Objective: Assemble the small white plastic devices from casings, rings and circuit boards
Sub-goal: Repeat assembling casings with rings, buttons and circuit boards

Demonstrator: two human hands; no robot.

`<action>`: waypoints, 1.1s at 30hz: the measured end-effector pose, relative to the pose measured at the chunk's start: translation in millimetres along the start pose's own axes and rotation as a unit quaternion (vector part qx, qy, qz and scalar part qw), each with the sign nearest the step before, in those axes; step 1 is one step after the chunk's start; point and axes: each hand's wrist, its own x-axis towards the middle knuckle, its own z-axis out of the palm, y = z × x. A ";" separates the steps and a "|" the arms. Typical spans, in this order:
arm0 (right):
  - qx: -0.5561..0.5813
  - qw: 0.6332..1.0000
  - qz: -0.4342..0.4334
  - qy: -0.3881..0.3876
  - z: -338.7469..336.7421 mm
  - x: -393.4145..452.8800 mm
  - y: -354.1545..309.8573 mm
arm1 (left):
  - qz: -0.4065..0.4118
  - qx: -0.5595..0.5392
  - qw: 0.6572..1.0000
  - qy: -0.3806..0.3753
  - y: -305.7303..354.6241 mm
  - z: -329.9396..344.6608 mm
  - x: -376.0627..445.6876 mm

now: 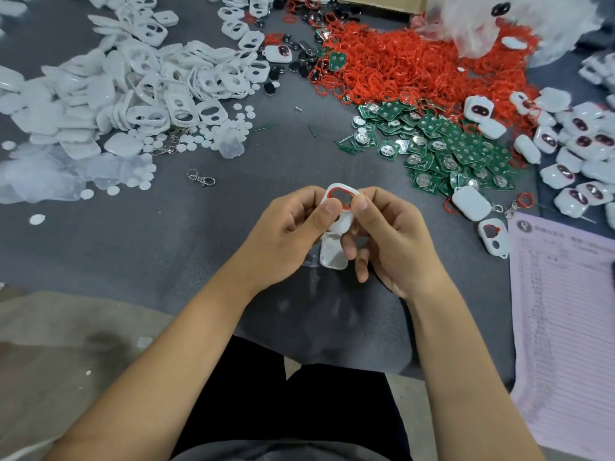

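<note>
Both thumbs press a thin red rubber ring (342,196) into the window of a small white plastic casing front (343,207), pinched between the left hand (293,234) and right hand (389,241) above the grey surface (233,207). Its back shell (332,252) hangs below, unjoined. Finished white devices (579,151) pile up on the right; heaps of green circuit boards (442,144) and casings (159,84) remain.
</note>
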 end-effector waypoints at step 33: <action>-0.044 0.988 -0.099 0.110 4.5 0.5 4.8 | 0.045 0.034 0.994 0.097 -2.3 6.6 2.4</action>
